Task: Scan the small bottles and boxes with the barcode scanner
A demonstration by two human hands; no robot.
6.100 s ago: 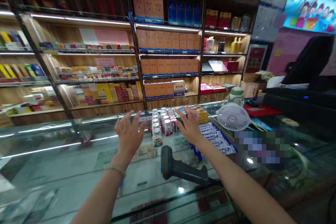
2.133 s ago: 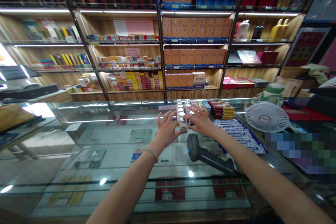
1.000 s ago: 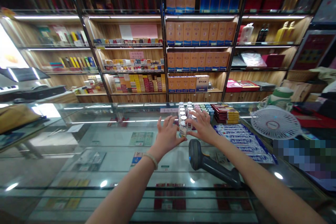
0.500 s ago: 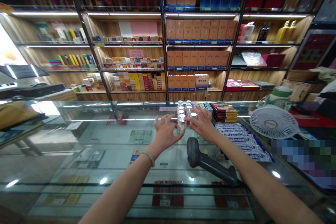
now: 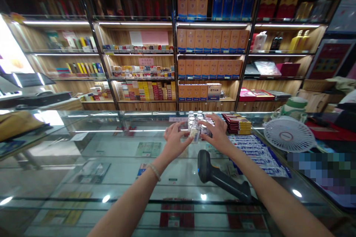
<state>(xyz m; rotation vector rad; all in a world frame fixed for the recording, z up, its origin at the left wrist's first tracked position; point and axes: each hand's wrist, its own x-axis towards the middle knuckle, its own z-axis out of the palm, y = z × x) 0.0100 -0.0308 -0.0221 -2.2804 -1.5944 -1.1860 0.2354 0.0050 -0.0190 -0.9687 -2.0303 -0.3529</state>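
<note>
Several small clear jars with whitish lids stand in rows toward the back of the glass counter. My left hand is at the left of the front jar, its thumb and fingers around that jar's left side. From the right, my right hand reaches to the same jar, thumb and index finger near its side. The front jar looks tilted between both hands. Other jars are partly hidden by my right hand. A black barcode scanner lies below my right hand.
Right of the jars lie stacked red and yellow packs, blue-white packets and a white fan. A green and white bottle stands behind the fan. Shelves of boxes line the wall.
The front jar has gone from upright to tilted. My left thumb and fingers have shifted around it, and my right fingers have come closer. The view has tipped slightly upward.
</note>
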